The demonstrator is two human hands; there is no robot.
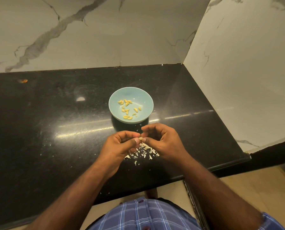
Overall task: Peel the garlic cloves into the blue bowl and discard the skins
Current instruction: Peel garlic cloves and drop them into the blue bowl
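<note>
Glossy black stone countertop (55, 130) in a corner, catching light glare. 2 white marble walls (105, 30) with grey veins. Beige tiled floor (262, 188) at lower right.

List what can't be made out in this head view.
- Garlic clove: mostly covered by the fingertips of the left hand and right hand; how far it is peeled is unclear.
- Skins on the countertop: partly hidden under both hands.
- Peeled cloves in the blue bowl: too small to count reliably.
</note>
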